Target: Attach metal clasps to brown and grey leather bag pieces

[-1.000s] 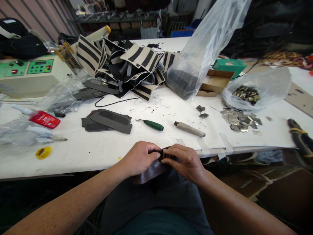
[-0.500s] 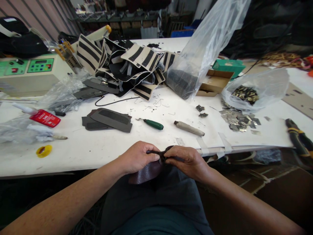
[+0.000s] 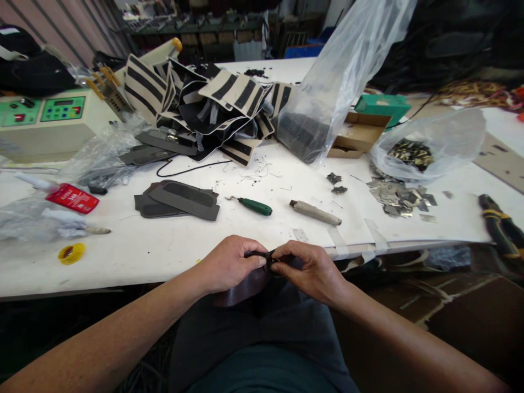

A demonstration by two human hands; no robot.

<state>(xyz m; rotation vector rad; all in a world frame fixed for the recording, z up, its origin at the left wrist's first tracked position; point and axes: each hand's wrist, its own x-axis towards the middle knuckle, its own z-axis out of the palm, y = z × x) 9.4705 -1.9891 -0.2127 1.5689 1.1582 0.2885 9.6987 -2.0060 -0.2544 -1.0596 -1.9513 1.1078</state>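
Observation:
Just off the table's front edge, above my lap, my left hand (image 3: pixel 233 265) grips a dark brown leather piece (image 3: pixel 241 290) with a black edge. Its thumb presses on top, near a small dark fitting too hidden to make out. Close beside it, my right hand (image 3: pixel 307 267) pinches the same piece at that fitting, thumb against fingers. On the table beyond lie a green-handled hook tool (image 3: pixel 256 206) and a stick-like tool wrapped in beige material (image 3: pixel 316 212). Several flat dark grey pieces (image 3: pixel 180 199) are stacked to the left.
A heap of striped panels (image 3: pixel 233 95) fills the back, beside a tall clear plastic bag (image 3: pixel 339 76). Metal plates (image 3: pixel 397 195) and pliers (image 3: pixel 499 226) lie at right. A red glue bottle (image 3: pixel 76 197), yellow tape roll (image 3: pixel 71 254) and a control box (image 3: pixel 53 128) are at left.
My right fingers have shifted slightly on the leather piece, and its dark part by the right fingertips shows less. The left hand keeps its grip. The whole view has moved a little.

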